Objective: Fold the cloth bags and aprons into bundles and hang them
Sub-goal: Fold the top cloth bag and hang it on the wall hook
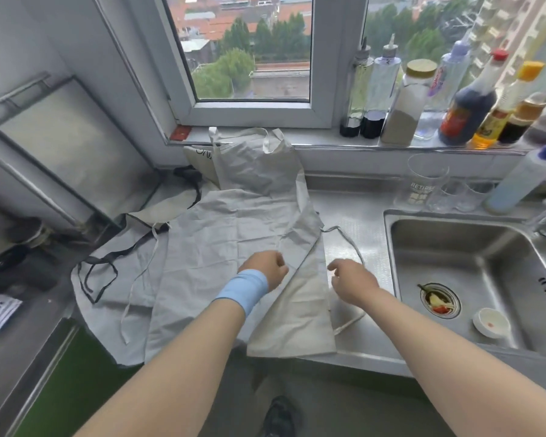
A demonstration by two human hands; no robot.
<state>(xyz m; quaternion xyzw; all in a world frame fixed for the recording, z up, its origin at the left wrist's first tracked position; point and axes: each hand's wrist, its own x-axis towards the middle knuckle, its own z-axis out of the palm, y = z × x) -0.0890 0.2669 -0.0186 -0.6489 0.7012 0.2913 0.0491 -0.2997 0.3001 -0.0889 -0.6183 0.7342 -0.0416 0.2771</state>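
Note:
A light grey apron lies spread on the steel counter, its right side folded in over the middle. My left hand, with a blue wristband, has curled fingers that pinch the folded edge. My right hand hovers with relaxed fingers over the apron's thin tie string, which loops across the counter. A cream cloth bag lies partly under the apron at the front edge. Another pale bag leans on the wall, handles on the sill. A second apron with black straps lies to the left.
To the right is a steel sink holding a small white dish. Glasses stand behind the sink. Several sauce bottles line the window sill. A metal hood juts out at the left.

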